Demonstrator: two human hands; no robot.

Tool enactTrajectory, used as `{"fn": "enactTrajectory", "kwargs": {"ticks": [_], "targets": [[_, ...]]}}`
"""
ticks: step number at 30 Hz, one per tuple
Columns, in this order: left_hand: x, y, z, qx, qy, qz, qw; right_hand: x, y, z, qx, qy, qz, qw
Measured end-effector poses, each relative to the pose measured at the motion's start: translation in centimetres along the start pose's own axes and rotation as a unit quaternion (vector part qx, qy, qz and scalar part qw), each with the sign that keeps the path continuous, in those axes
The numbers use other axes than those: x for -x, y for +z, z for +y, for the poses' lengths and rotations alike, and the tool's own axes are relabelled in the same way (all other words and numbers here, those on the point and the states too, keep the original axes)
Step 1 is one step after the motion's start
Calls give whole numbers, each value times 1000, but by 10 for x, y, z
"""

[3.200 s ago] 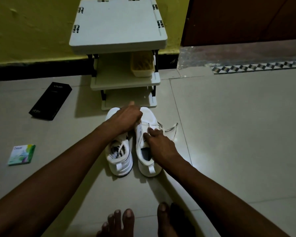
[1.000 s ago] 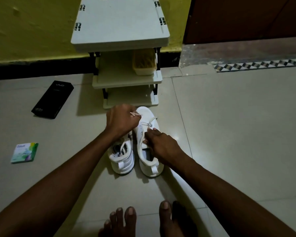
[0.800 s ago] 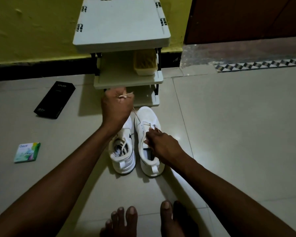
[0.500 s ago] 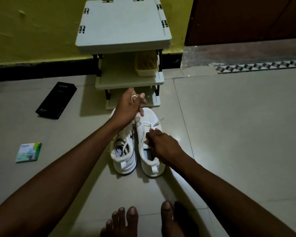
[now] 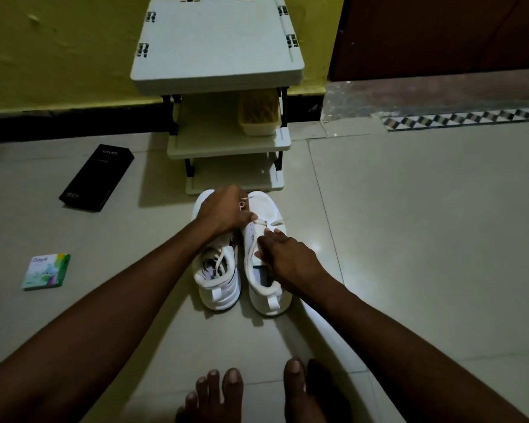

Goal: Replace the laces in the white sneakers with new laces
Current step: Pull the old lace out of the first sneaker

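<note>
Head view: shelved tub point(image 5: 259, 117), left hand point(image 5: 222, 212) pinching lace point(image 5: 244, 203).

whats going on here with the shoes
A person is unlacing or relacing white shoes on the floor. The left hand pinches a lace at the front eyelets of the right-side sneaker, while the right hand grips that sneaker's upper. The other sneaker has a lace in it.

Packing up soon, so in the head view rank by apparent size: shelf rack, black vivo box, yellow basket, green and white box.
1. shelf rack.
2. black vivo box.
3. yellow basket and green and white box look alike; the basket sits farther and partly hidden, so no ranking.
</note>
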State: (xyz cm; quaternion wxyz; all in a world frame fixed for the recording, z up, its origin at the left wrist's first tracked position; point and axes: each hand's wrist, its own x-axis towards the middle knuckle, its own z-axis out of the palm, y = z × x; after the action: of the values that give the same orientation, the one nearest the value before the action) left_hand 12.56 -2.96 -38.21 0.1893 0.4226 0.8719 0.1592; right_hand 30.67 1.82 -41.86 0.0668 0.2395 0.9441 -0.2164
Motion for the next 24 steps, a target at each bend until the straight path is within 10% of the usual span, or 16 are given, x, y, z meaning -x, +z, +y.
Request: {"fn": "enactTrajectory", "kwargs": {"ticks": [13, 24], "targets": [[33, -23, 18, -266, 112, 79, 954, -1, 4, 5, -31, -9, 9, 999], [13, 4, -2, -221, 121, 1, 968, -4, -9, 0, 2, 2, 42, 999]]}}
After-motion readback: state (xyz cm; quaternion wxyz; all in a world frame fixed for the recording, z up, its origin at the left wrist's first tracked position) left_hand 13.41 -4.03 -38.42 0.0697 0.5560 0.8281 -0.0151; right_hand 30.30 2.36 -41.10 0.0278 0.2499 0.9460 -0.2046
